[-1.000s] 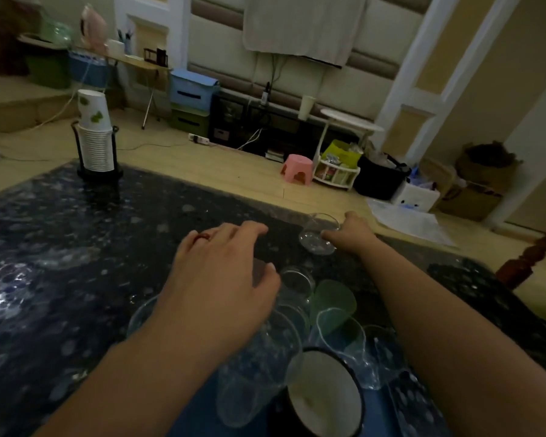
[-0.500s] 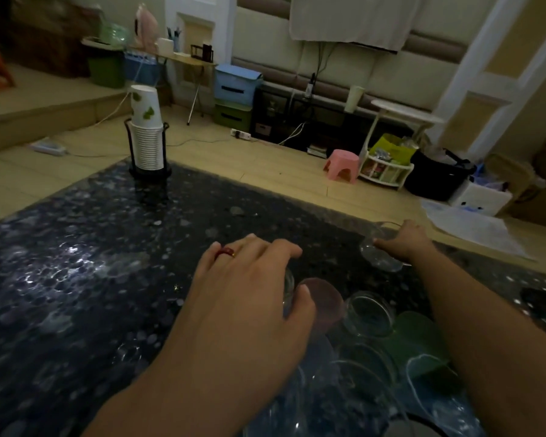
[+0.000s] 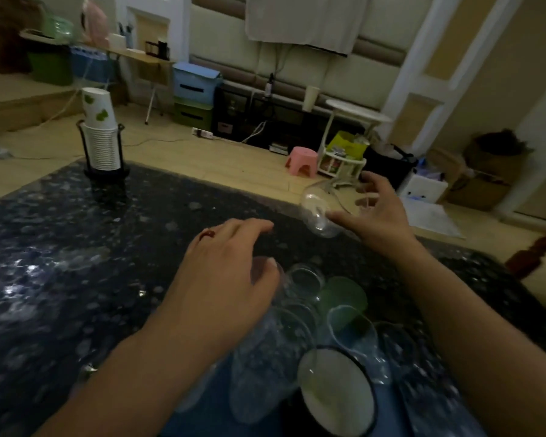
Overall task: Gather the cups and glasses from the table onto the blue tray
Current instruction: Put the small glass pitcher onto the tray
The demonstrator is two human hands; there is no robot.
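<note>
One clear glass (image 3: 320, 209) has come up off the far edge of the table (image 3: 76, 247) since a second ago, tilted in my right hand (image 3: 375, 212); my left hand (image 3: 227, 272) cups another glass over the crowded blue tray (image 3: 385, 392); nearly gathered, I judge.

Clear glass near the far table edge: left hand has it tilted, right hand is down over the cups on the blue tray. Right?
Sides are swapped. In the head view the right hand holds the tilted clear glass; the left hand is down over the cups on the blue tray.
</note>
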